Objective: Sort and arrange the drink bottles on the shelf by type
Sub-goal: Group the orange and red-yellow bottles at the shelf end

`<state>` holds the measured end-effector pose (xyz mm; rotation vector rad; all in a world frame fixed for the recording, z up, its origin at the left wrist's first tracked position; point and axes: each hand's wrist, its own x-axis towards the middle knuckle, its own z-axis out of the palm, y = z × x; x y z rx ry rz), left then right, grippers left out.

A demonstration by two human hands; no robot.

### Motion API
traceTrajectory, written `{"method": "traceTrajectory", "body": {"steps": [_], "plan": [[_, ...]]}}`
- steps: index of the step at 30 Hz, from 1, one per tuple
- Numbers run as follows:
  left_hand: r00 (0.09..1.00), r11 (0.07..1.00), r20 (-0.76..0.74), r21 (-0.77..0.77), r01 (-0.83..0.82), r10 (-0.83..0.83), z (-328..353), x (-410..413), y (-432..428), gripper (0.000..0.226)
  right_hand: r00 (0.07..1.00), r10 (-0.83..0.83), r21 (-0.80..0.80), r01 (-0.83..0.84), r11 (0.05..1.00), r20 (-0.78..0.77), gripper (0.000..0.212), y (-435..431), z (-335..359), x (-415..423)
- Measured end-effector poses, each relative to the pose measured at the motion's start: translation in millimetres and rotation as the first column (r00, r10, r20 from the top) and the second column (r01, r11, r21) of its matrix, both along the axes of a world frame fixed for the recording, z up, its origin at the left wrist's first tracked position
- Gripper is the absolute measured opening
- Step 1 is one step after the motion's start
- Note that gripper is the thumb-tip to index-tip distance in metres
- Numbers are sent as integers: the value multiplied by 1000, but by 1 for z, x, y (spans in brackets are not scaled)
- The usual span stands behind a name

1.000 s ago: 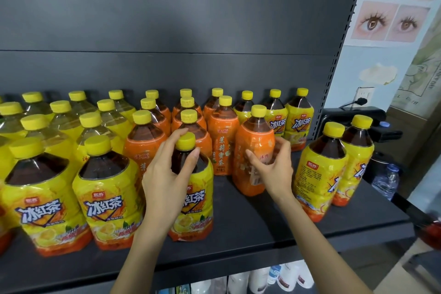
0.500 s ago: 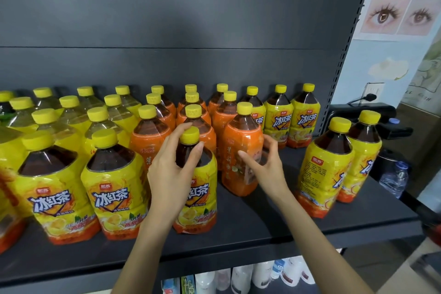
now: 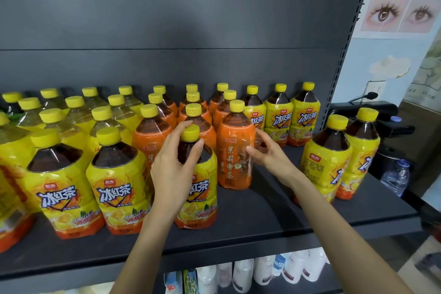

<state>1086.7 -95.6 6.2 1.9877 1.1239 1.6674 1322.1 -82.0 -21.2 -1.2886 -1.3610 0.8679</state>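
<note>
Dark shelf (image 3: 262, 217), front edge. We note left hand (image 3: 171, 169) clamped round the neck of a yellow-label bottle (image 3: 202, 200), upright at 7 o'clock of an orange-label bottle (image 3: 235, 155). Right hand (image 3: 269, 157), fingers apart, at its 3 o'clock; contact unclear.

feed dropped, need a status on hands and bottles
Left hand grips yellow bottle at neck. Right hand open beside orange bottle. Two yellow bottles stand apart at right.

Yellow caps (image 3: 190, 132); yellow, orange-hemmed iced-tea bottles (image 3: 66, 188); orange jasmine-tea bottles (image 3: 235, 150); pale clear bottles (image 3: 78, 114) far left; dark grey shelf (image 3: 262, 222).
</note>
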Motion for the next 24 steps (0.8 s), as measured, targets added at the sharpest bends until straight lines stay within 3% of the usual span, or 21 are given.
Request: {"method": "traceTrajectory", "body": {"steps": [3,9,14,19,24], "plan": [[999,1000,-23,7,-24,25,0,3,0,47,1000,3,5,-3,1000,2,62,1,4,0],[1000,999,-22,-32,-18,17,1,6,-7,55,999,-2,-27,0,1000,-44,62,2,-1,-3],[1000,994,-7,-104,20,-21,-5,0,-13,70,981,-182,43,179,983,64,49,-18,-4,-13],[981,996,-177,-30,-80,74,-30,-2,-26,83,902,-344,302,262,917,262,31,-69,-13,-25],[960,981,-209,-3,-191,187,-41,5,-33,96,727,-641,634,380,673,246,21,-118,-23,-15]]}}
